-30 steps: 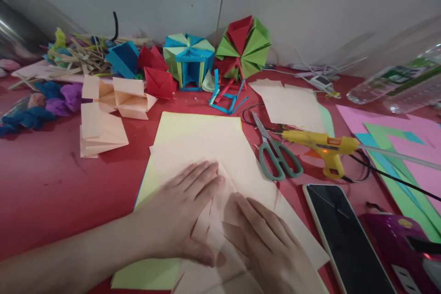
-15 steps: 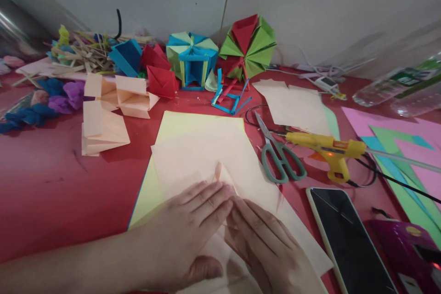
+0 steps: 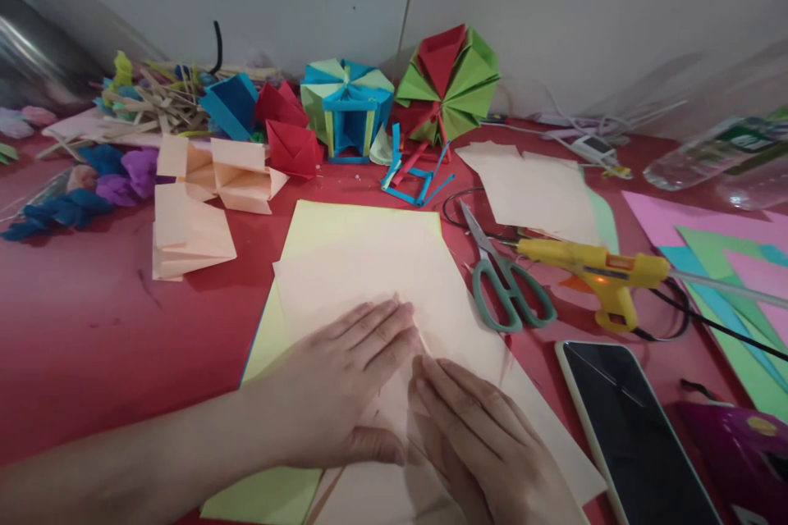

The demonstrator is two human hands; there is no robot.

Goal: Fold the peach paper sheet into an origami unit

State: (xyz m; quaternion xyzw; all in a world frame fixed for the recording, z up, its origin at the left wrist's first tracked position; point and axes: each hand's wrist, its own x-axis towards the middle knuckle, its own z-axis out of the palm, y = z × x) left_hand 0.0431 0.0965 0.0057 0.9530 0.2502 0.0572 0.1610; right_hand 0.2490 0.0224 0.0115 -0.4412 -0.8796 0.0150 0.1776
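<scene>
A folded piece of peach paper [image 3: 397,408] lies under both my hands, on top of a larger flat peach sheet [image 3: 350,275]. My left hand [image 3: 348,381] rests flat on the folded paper, fingers stretched and thumb apart, its fingertips near the fold's pointed tip. Close beside it, my right hand [image 3: 486,435] has its fingers together and closed along the paper's right edge; its thumb is mostly hidden underneath. Beneath the peach sheet is a yellow sheet [image 3: 363,217]. Scissors [image 3: 510,287] with green handles lie just right of the sheets, blades slightly apart.
A yellow glue gun [image 3: 597,271] with a lit orange light and a phone [image 3: 628,426] lie at right. Folded peach pieces [image 3: 194,221] sit at left. Behind stand a blue paper model [image 3: 348,111] and a green-and-red one [image 3: 452,82]. Coloured sheets [image 3: 726,287] lie far right.
The raised peach flap by my left fingertips now lies flatter under them. Both hands stay on the paper, with a small shift of the whole view.
</scene>
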